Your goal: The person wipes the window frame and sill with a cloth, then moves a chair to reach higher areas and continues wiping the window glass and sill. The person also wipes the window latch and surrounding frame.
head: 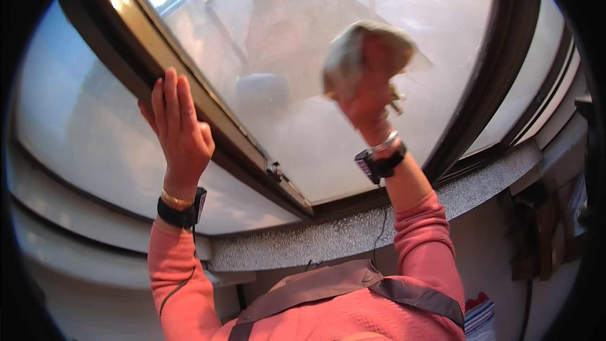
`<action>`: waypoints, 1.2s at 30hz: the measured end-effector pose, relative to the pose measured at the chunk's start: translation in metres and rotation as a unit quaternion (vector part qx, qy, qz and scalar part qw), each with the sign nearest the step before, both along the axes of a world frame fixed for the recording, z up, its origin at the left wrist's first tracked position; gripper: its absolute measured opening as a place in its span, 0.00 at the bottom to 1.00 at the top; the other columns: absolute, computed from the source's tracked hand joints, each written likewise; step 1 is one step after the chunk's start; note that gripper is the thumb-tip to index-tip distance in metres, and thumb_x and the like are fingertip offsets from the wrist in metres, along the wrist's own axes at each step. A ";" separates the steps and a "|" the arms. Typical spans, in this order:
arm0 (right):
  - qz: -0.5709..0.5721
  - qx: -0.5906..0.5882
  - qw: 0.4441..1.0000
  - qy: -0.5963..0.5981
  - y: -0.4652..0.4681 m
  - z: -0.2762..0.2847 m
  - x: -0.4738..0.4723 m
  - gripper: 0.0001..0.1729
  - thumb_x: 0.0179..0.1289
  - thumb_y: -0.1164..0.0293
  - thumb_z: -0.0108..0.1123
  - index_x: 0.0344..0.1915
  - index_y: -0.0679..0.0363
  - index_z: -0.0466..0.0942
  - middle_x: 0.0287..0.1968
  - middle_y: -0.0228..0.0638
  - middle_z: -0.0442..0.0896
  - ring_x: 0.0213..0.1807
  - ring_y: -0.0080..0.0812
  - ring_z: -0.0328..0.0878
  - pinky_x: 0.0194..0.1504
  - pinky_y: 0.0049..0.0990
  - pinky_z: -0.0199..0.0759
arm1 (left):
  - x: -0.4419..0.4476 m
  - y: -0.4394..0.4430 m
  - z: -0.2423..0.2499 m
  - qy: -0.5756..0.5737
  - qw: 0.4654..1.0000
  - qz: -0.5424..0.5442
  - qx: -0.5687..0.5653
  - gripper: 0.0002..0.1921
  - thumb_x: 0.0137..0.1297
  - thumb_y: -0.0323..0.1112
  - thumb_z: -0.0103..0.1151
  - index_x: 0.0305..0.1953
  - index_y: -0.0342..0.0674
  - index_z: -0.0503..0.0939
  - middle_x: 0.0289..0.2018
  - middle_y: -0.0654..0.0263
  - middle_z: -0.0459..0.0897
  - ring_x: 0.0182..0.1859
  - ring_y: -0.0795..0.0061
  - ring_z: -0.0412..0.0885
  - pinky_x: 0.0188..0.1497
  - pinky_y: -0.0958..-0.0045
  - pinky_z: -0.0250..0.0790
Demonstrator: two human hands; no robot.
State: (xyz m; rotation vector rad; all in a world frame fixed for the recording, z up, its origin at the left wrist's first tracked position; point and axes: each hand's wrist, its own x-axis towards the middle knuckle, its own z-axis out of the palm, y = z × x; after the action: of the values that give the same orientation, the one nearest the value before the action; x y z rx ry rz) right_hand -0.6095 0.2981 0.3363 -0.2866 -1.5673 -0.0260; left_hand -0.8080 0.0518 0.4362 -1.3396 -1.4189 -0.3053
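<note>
My right hand (364, 94) holds a bunched, pale cloth (348, 57) against or just in front of the window pane (303, 137). Both hand and cloth are blurred. My left hand (177, 128) lies with its fingers extended on the brown window frame (227, 147), to the left of that pane. Nothing shows in the left hand. Lower on the same frame sits a small dark window latch (273, 170). The glass looks hazy, with the outdoors showing through it.
A speckled stone sill (284, 248) runs below the window. Another glass pane (94, 151) is at the left, and a dark upright frame (492, 71) at the right. Striped folded fabric (479, 317) lies low on the right. Thin cables hang from both wrist bands.
</note>
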 end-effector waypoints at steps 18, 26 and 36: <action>0.020 0.148 0.988 0.035 -0.042 0.091 -0.064 0.18 0.59 0.74 0.61 0.51 0.62 0.78 0.51 0.45 0.81 0.52 0.49 0.78 0.55 0.40 0.71 | -0.006 0.005 0.001 0.049 0.998 -0.016 0.025 0.37 0.53 0.25 0.44 0.70 0.35 0.62 0.71 0.55 0.61 0.71 0.48 0.58 0.74 0.44 0.36; 0.092 0.132 0.954 -0.254 -0.084 -0.115 -0.054 0.21 0.60 0.72 0.57 0.52 0.35 0.77 0.68 0.19 0.71 0.64 0.22 0.73 0.37 0.20 0.84 | -0.006 0.006 0.002 0.082 0.996 -0.019 0.015 0.36 0.52 0.24 0.43 0.68 0.32 0.64 0.70 0.51 0.61 0.70 0.45 0.59 0.73 0.48 0.43; -0.058 -0.066 0.994 0.064 0.029 -0.098 0.033 0.26 0.66 0.65 0.62 0.59 0.65 0.69 0.53 0.45 0.78 0.49 0.40 0.79 0.46 0.32 0.75 | -0.010 0.007 0.003 0.116 0.992 -0.048 0.017 0.34 0.53 0.24 0.41 0.68 0.32 0.64 0.70 0.50 0.61 0.69 0.44 0.59 0.71 0.49 0.48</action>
State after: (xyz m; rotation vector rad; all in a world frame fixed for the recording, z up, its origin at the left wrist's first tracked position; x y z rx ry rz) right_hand -0.5762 0.3267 0.2381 -0.4739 -1.4255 0.0046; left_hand -0.8181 0.0589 0.4394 -1.3702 -1.1542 -0.2277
